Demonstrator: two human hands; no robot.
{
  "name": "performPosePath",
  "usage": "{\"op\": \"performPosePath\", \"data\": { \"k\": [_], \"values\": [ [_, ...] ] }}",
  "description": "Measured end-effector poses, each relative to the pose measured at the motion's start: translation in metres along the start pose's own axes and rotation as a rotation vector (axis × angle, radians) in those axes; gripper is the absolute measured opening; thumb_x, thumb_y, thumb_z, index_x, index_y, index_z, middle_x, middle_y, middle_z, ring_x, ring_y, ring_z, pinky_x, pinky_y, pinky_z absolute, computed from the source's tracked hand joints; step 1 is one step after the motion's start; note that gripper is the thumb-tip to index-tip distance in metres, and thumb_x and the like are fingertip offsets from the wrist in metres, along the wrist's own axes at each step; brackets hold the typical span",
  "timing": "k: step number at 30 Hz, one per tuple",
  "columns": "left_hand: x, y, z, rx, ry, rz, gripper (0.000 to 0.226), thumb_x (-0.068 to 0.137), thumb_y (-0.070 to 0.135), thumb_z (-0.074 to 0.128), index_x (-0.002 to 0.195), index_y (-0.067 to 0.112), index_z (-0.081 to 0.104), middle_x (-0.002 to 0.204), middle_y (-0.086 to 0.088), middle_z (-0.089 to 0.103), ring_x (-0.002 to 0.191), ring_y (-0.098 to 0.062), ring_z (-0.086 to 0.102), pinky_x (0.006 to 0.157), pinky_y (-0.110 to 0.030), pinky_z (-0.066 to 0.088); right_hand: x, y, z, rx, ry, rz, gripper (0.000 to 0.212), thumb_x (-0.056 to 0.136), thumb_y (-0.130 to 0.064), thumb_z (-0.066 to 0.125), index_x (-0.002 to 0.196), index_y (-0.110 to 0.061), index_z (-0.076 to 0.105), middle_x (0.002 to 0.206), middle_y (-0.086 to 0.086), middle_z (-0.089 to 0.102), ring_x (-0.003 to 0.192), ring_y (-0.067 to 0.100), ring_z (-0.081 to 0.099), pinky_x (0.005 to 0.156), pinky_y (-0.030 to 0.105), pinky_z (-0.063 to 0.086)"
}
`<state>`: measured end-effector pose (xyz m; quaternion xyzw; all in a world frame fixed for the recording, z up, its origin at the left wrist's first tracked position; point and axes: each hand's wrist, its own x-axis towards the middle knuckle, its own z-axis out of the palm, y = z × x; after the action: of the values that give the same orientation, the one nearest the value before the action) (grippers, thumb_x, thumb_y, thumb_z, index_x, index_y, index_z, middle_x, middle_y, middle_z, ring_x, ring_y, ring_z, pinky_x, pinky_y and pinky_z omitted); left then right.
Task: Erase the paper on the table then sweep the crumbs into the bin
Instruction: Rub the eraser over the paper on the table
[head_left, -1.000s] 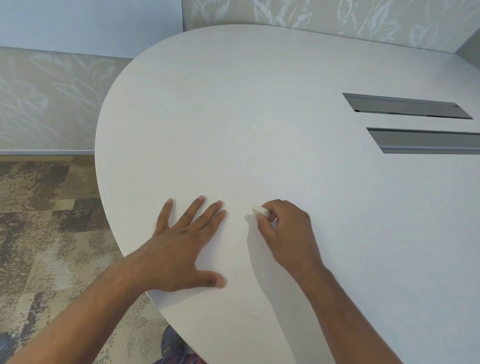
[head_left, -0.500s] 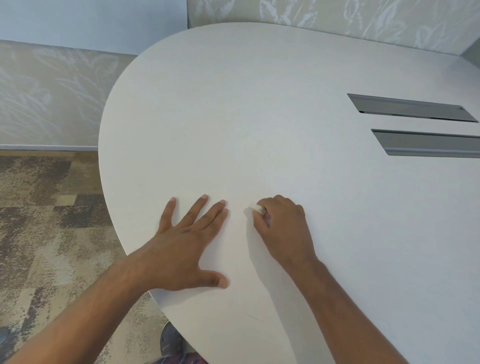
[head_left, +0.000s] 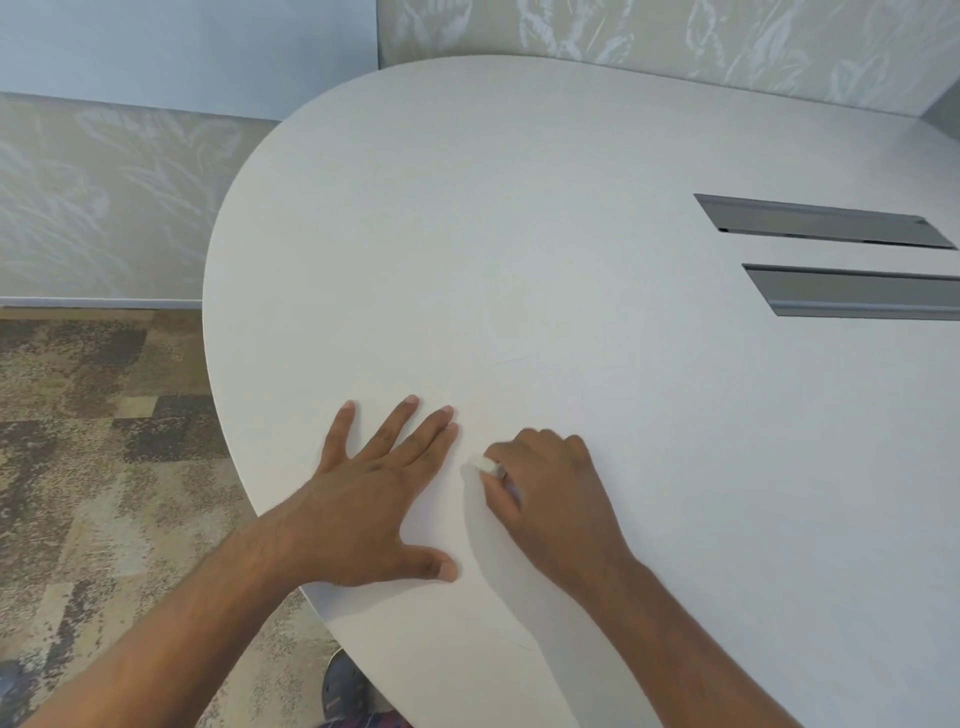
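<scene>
Eraser (head_left: 485, 464) in pinch grip, right hand (head_left: 550, 499)

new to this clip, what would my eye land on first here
Two bare hands near the close edge of a large rounded white table stand out first. The left hand lies flat with fingers spread, and beside it the right hand pinches a small white eraser against the surface. Two dark rectangular slots are set into the tabletop at far right.
</scene>
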<state>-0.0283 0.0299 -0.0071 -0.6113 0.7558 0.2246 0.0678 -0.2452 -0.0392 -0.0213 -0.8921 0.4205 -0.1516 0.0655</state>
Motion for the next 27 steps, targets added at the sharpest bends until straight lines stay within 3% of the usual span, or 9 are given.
{"op": "performPosePath", "data": {
  "k": [7,13,20,27],
  "values": [
    [0.0,0.0,-0.001,0.004,-0.013,0.002,0.129,0.079,0.1,0.038,0.161,0.029,-0.033,0.16,0.022,-0.048,0.144,-0.006,-0.051,0.123,-0.064,-0.022,0.016,0.01,0.002,-0.007,0.08,0.099,0.011,0.096,-0.033,0.066,0.092,-0.024,0.069,0.079,-0.008,0.059,0.078,0.02,0.056,0.073,0.038,0.038],
    [0.0,0.0,0.0,0.006,-0.003,0.001,0.129,0.079,0.1,0.037,0.161,0.029,-0.033,0.161,0.022,-0.048,0.144,-0.006,-0.051,0.123,-0.064,-0.023,-0.012,-0.01,-0.005,0.036,-0.034,-0.026,0.015,0.096,-0.034,0.057,0.098,-0.027,0.07,0.083,-0.01,0.06,0.08,0.016,0.054,0.074,0.035,0.038],
    [-0.001,0.0,0.001,0.001,0.006,0.001,0.13,0.078,0.101,0.037,0.161,0.03,-0.033,0.16,0.023,-0.048,0.145,-0.006,-0.05,0.123,-0.063,-0.023,0.008,0.028,-0.02,0.29,0.198,0.413,0.006,0.091,-0.022,0.069,0.086,-0.021,0.071,0.079,-0.009,0.068,0.08,0.016,0.063,0.077,0.041,0.054],
    [0.001,0.0,0.0,0.005,0.001,0.0,0.13,0.077,0.102,0.036,0.16,0.03,-0.034,0.16,0.022,-0.048,0.145,-0.007,-0.05,0.123,-0.063,-0.022,0.016,0.008,0.001,0.087,0.075,0.265,0.011,0.092,-0.03,0.064,0.086,-0.021,0.066,0.078,-0.004,0.062,0.077,0.025,0.06,0.074,0.04,0.048]
  ]
}}
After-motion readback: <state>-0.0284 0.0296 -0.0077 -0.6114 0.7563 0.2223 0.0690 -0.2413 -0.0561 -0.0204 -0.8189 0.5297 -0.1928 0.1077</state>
